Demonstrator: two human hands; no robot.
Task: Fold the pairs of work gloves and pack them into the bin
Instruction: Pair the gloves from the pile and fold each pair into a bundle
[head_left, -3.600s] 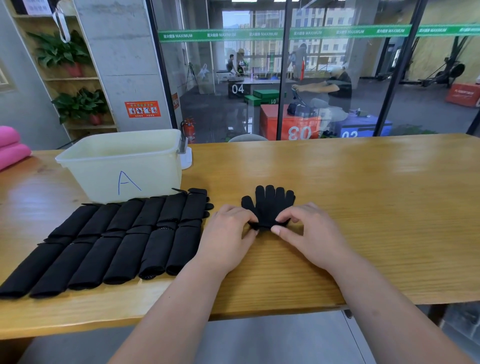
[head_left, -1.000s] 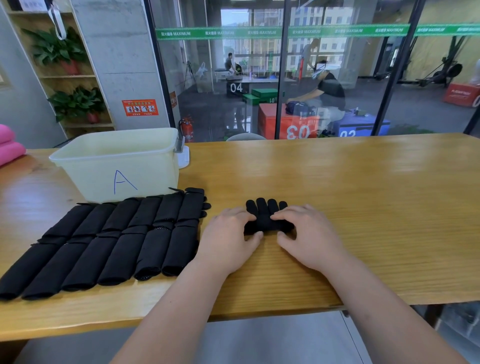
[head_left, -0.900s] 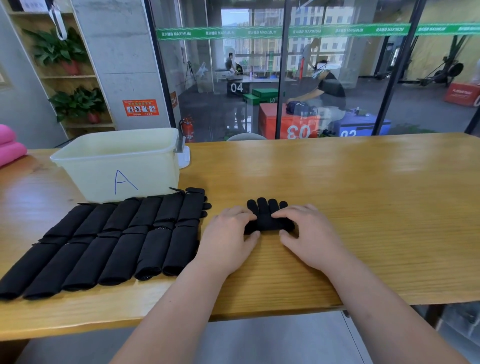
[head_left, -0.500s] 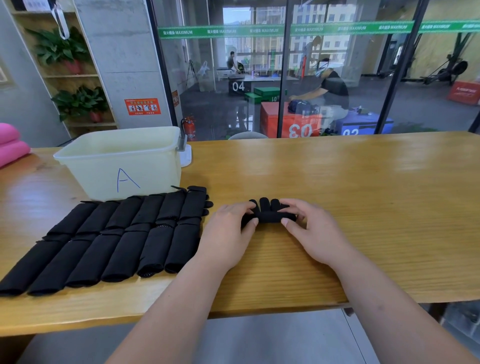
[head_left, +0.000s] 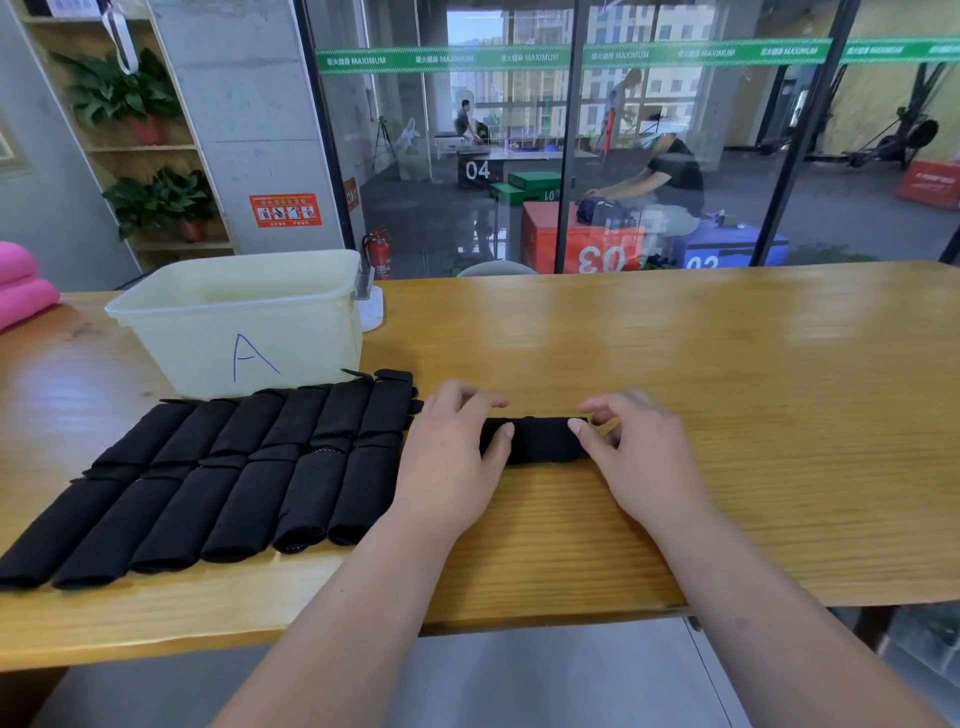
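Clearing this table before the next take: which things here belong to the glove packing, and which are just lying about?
In the job: rolled glove pair, left hand, right hand, folded gloves in rows, bin marked A.
Lying about: pink cushion, potted plants, white object behind bin.

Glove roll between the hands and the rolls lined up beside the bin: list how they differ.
The glove roll lies crosswise, alone; the lined-up rolls run roughly front-to-back in two packed rows. The left hand and right hand pinch the glove roll's ends; the lined-up rolls lie untouched. Both are black, on the table.
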